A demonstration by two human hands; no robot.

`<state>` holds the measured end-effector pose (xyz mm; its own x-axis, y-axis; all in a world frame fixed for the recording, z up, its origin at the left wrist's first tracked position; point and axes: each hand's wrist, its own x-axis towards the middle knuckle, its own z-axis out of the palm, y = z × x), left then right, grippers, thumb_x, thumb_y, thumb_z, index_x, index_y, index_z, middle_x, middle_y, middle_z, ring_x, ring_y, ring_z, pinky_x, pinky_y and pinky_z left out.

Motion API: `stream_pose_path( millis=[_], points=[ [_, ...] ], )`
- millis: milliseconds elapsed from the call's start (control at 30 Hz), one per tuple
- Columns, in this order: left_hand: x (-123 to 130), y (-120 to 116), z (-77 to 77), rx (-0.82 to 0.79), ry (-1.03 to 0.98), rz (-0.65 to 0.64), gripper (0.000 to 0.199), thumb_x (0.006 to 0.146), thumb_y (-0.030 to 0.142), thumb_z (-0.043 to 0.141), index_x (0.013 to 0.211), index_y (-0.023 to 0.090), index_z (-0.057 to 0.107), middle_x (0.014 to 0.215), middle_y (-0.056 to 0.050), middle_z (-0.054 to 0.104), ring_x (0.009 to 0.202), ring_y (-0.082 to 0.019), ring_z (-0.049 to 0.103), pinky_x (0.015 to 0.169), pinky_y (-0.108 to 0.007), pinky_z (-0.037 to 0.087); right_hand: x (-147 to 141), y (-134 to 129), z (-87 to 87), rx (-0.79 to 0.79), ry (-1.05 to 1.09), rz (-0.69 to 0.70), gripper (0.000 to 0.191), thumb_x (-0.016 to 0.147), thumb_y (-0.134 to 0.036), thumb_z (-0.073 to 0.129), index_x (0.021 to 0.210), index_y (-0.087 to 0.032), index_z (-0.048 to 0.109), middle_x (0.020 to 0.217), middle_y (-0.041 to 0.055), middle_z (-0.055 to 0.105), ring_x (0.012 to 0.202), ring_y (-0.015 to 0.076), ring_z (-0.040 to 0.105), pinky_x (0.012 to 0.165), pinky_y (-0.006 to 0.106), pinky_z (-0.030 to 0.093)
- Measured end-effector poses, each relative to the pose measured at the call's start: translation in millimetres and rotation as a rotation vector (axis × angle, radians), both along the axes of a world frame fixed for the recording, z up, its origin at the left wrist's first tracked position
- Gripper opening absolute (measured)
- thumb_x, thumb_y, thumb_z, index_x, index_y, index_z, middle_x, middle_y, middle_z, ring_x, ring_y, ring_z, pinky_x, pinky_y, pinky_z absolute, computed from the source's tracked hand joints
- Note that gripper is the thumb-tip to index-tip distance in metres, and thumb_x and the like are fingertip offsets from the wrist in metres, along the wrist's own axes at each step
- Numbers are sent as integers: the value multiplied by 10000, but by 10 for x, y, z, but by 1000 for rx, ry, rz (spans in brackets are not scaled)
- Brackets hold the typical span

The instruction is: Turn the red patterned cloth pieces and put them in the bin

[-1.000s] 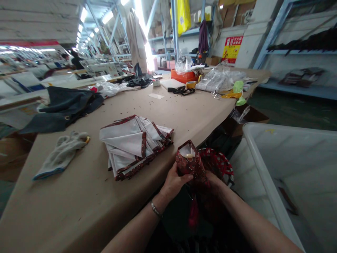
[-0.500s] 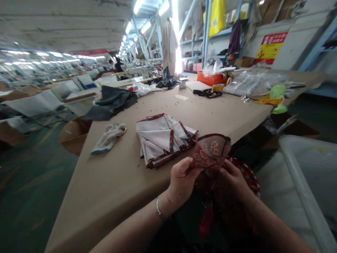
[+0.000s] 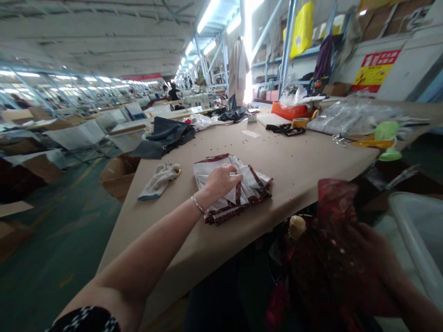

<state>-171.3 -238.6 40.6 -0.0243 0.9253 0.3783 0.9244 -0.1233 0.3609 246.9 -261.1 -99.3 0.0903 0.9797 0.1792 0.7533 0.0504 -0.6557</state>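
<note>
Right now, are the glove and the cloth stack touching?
Apart. The head view shows a strip of bare tabletop between the glove and the cloth stack.

The cloth (image 3: 337, 203) in the right hand (image 3: 374, 244) is deep red, its paler pattern blurred. Beneath it hangs a crimson tassel (image 3: 277, 302). The stack (image 3: 254, 177) under the left hand (image 3: 221, 182) is white, edged in patterned dark red, on a tan table (image 3: 152, 221). Left of that hand, the glove (image 3: 159, 180) is off-white with a bluish cuff; beyond, the fabric (image 3: 164, 136) is slate grey. Behind the left hand, the sleeve (image 3: 85, 320) is black, patterned white. Far beyond both hands, the poster (image 3: 376, 71) shows 2 main colours, red and yellow.
</note>
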Motion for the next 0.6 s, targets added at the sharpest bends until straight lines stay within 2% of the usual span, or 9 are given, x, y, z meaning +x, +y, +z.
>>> stream_pose_path(
  millis=[33,100,167,200,267,400,500,600],
  points=[
    [32,49,6,-29,57,-12,305,793,382,588,959,156,707,997,-111,709,922,-247,647,866,-367,488,-26,-29,-279,-75,-9,2,437,736,-588,409,791,-207,615,814,128,710,750,311,678,661,413,530],
    [117,149,28,-75,140,-23,358,805,391,549,1046,164,686,1060,-113,696,962,-251,639,875,-362,480,-80,-101,-778,-172,-29,7,491,724,-589,419,925,-190,621,945,134,708,883,332,672,797,466,522],
    [182,250,64,-149,202,-23,391,805,354,520,1125,175,654,1115,-113,681,998,-244,629,879,-346,470,-131,-158,-1087,-169,-41,25,579,746,-575,431,1115,-154,579,1128,163,661,1060,339,621,936,497,472],
    [196,295,83,-194,226,-19,396,794,343,520,1127,174,651,1111,-117,683,996,-243,629,868,-338,469,-159,-173,-1150,-134,-34,40,610,764,-566,429,1177,-133,548,1193,181,628,1124,337,588,984,499,444],
    [182,350,110,-280,259,-15,387,762,377,547,1050,154,676,1037,-130,698,939,-247,638,813,-326,478,-227,-185,-1109,-41,3,72,608,805,-546,414,1222,-117,518,1244,193,591,1179,321,552,1032,485,410],
    [71,279,97,-342,282,-9,368,717,447,586,888,139,691,895,-126,701,812,-241,635,695,-302,467,-418,-237,-725,78,76,139,486,846,-502,432,1183,-171,546,1196,136,618,1133,280,576,1008,455,440],
    [9,142,67,-337,279,-3,291,745,384,548,869,160,686,882,-105,702,787,-216,626,674,-281,446,-556,-393,-525,85,119,225,398,871,-470,444,1133,-202,576,1160,92,635,1093,249,597,983,418,470],
    [-44,23,62,-302,231,2,278,763,374,528,861,171,692,856,-86,704,765,-201,615,663,-275,434,-679,-619,-442,110,149,283,320,897,-433,457,1114,-238,589,1138,53,650,1068,214,620,945,362,505]
  ],
)
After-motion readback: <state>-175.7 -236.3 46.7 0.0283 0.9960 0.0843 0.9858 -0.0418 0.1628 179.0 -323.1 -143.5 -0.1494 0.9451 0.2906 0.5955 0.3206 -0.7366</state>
